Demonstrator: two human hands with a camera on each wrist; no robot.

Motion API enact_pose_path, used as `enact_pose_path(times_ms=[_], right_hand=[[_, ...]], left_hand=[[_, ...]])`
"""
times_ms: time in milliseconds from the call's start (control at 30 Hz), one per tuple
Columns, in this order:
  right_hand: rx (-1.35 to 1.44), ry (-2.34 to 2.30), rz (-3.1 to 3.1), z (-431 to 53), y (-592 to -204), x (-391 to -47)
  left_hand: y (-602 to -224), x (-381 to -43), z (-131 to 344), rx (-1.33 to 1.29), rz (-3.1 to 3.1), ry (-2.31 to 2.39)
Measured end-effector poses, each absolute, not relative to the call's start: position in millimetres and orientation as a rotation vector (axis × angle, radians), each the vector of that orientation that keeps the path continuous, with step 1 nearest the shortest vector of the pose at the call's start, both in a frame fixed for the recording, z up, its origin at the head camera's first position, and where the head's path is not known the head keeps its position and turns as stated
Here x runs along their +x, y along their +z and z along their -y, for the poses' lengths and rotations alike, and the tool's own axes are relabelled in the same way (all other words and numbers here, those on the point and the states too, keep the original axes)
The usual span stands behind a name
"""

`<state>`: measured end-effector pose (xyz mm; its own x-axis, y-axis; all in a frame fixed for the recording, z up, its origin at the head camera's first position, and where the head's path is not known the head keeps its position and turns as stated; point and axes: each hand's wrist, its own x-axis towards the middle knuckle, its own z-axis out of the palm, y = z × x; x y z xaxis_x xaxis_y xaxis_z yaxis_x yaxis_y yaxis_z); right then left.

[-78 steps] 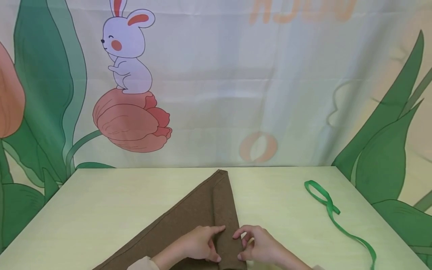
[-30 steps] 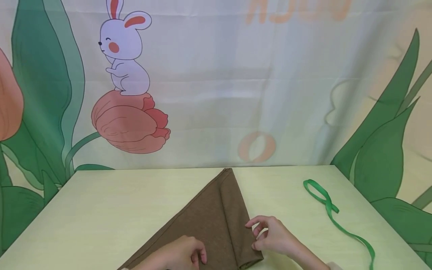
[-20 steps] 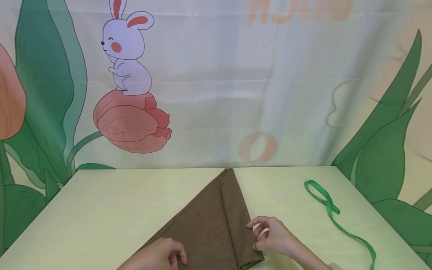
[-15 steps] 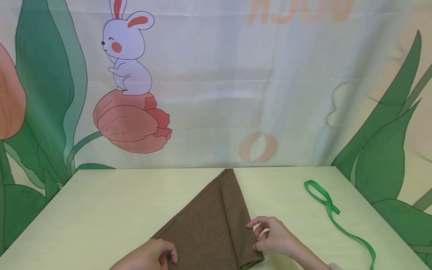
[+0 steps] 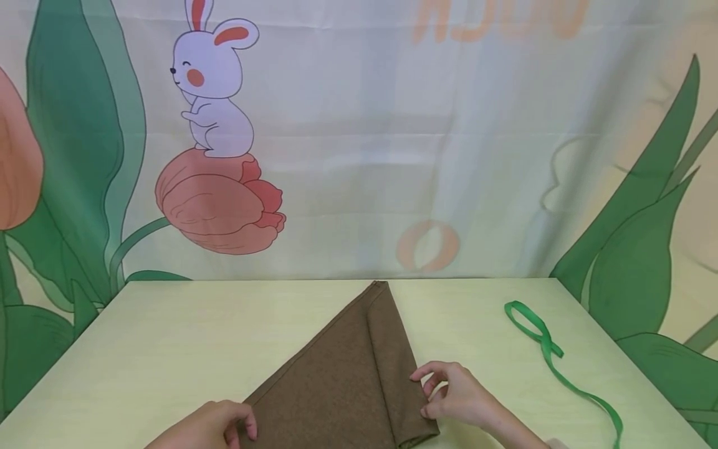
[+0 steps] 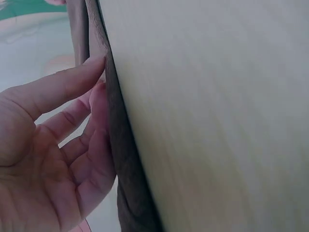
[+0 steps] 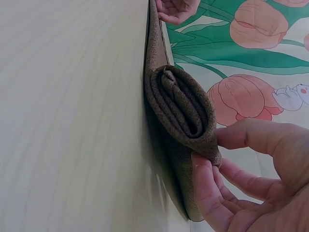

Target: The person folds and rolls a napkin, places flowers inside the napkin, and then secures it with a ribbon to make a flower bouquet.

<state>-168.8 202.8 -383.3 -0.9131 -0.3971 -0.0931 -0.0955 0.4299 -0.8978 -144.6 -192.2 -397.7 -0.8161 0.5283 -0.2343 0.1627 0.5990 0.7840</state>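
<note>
A brown cloth (image 5: 325, 380), pointed at its far end, lies on the table with its right side rolled into a flat strip. The spiral of layers in the roll's near end (image 7: 186, 104) faces the right wrist camera. My right hand (image 5: 457, 393) pinches the outer edge of this roll between thumb and fingers. At the cloth's left slanting edge, my left hand (image 5: 210, 427) rests with loosely bent fingers. In the left wrist view the thumb tip (image 6: 99, 65) and fingertips are right at the cloth's surface. The cloth's near part runs out of the head view.
A green ribbon (image 5: 583, 393) with a loop at its far end lies on the right of the pale table (image 5: 168, 337). Behind the table hangs a printed curtain (image 5: 348, 156) with a rabbit, tulips and leaves.
My left hand has moved off the rolled strip and leftward across the cloth to its left edge. The strip has shifted right with my right hand, which has stayed still for the last second.
</note>
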Motion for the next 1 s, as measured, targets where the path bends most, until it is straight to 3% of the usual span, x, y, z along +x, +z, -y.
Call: enact_pose_path(times_ms=[333,733,1000], right_hand=[[-0.427,-1.467,-2.391,-203,-385,-170],[-0.424,-1.460,-2.394,-202,-383,-171],[-0.439,-1.457,-2.380,-200,-378,-170]], left_hand=[[-384,-150,191,0.592,-2.486,1.057],[-370,-165,86,0.817,-2.354,1.322],[-383,-169,30,0.779,-2.295,1.340]])
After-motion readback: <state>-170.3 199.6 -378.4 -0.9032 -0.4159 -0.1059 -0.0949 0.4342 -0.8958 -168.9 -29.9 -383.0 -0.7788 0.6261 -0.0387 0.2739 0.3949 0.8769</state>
